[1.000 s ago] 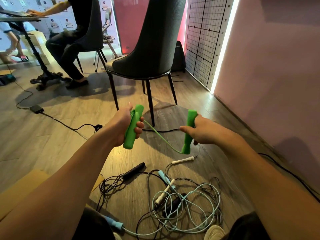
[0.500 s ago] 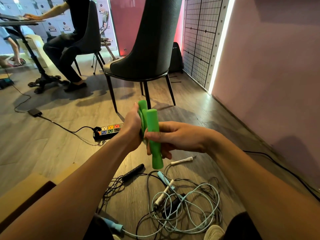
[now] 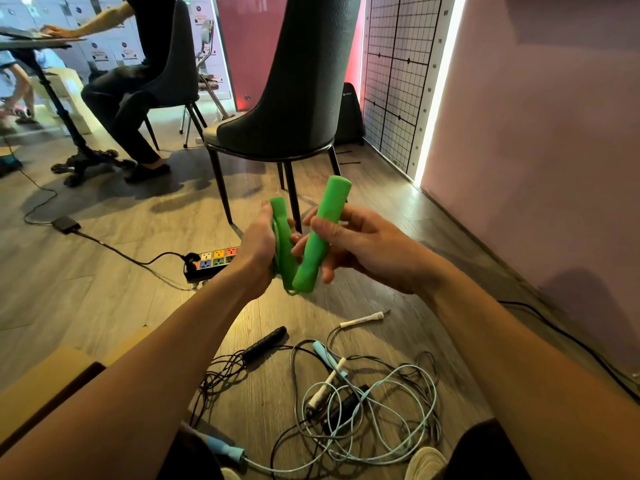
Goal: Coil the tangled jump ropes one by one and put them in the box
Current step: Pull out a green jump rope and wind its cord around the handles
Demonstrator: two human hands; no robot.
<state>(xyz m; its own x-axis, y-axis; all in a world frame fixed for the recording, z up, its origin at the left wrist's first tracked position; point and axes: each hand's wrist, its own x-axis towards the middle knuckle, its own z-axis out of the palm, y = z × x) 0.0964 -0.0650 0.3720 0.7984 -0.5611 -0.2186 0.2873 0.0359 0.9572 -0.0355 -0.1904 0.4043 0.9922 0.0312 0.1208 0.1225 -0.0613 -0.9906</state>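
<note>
My left hand (image 3: 258, 247) grips one green jump-rope handle (image 3: 281, 233) together with its coiled green cord. Close beside it, my right hand (image 3: 360, 242) pinches the second green handle (image 3: 320, 237), tilted with its top to the right. On the floor below lies a tangle of ropes (image 3: 367, 403): light blue, black and white cords with a black handle (image 3: 265, 342), a white handle (image 3: 362, 319) and a blue handle (image 3: 221, 448). A cardboard box (image 3: 41, 382) shows at the lower left, partly hidden by my left arm.
A dark chair (image 3: 294, 98) stands just ahead on the wooden floor. A power strip (image 3: 211, 261) with its black cable lies left of my hands. A pink wall (image 3: 536, 116) runs along the right. A seated person (image 3: 131, 81) is at the far left.
My hands, apart a second ago with green cord stretched between the handles, have come together. The right hand's handle has tilted up beside the left one.
</note>
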